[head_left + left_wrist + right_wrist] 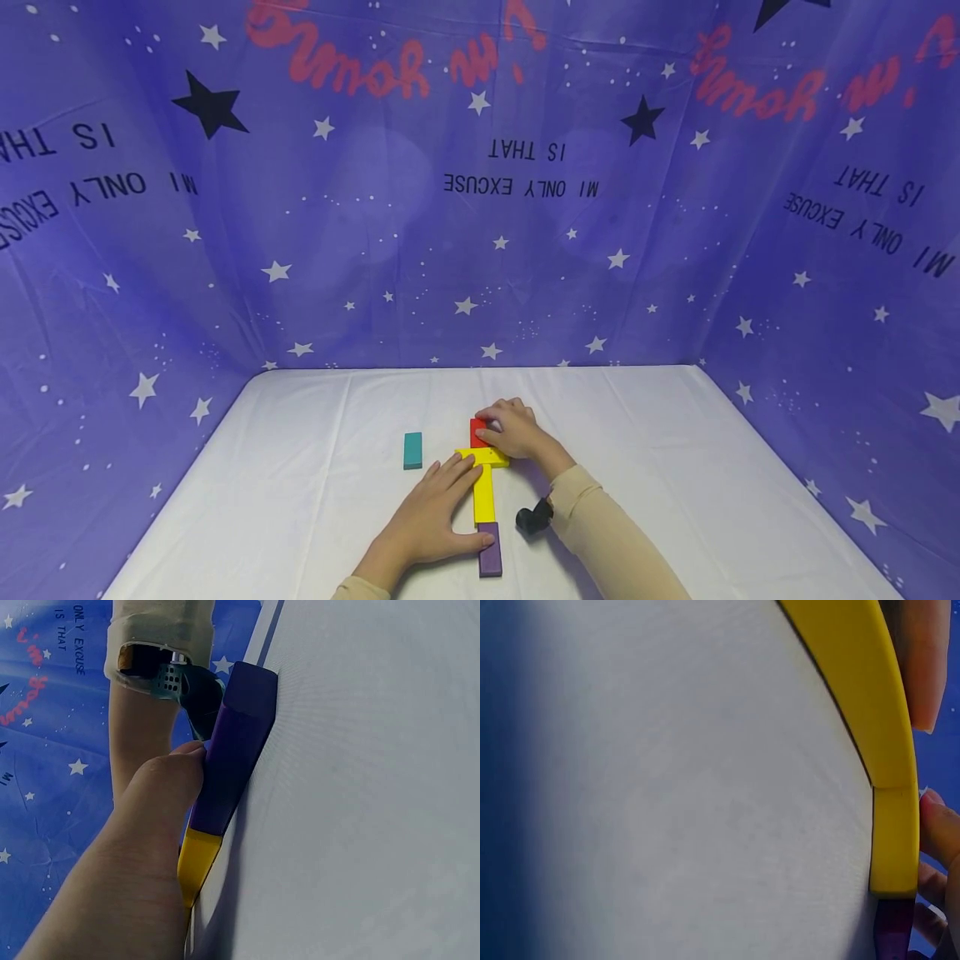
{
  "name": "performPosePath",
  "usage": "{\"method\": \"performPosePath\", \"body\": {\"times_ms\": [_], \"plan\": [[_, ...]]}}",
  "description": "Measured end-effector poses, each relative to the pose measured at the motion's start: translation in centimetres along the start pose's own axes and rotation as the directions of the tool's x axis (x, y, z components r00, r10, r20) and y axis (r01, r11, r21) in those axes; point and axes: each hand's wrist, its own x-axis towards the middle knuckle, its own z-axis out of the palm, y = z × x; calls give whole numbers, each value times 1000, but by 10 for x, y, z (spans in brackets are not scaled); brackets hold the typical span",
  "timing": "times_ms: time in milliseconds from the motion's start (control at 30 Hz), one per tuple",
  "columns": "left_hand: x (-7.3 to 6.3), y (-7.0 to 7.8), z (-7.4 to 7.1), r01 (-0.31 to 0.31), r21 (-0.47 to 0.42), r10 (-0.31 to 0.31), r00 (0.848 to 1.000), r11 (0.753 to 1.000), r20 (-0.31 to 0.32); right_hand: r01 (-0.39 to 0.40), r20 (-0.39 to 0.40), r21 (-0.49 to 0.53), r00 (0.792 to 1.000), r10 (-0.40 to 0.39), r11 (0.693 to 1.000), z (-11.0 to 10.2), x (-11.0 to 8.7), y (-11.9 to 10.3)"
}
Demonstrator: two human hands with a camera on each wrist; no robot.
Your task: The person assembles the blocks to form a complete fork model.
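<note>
Right grip (517, 431): pinched red block (476, 432), lower centre. Left grip (432, 515): fingers apart, touched purple block (491, 562). Light, square nudges seemed best.

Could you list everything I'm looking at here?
Red block: one, red, far end
Yellow blocks: two, yellow, one crosswise, one lengthwise
Purple block: one, purple, near end
Teal block: one, teal, left of the others
Table: one, white, under the blocks
Backdrop: one, starry purple-blue, around the table
Wrist device: one, black, at the right sleeve
Sleeves: two, beige, near side
Left hand: one, on yellow and purple blocks
Right hand: one, holding the red block
</note>
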Motion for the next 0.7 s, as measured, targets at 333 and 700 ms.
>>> {"method": "performPosePath", "body": {"times_ms": [333, 700], "plan": [[0, 2, -1, -2, 6, 2, 1000, 1000, 1, 28, 6, -8, 1000, -28, 1000, -1, -3, 3], [-1, 2, -1, -6, -8, 5, 1000, 1000, -11, 29, -41, 32, 999, -28, 999, -4, -11, 15]]}}
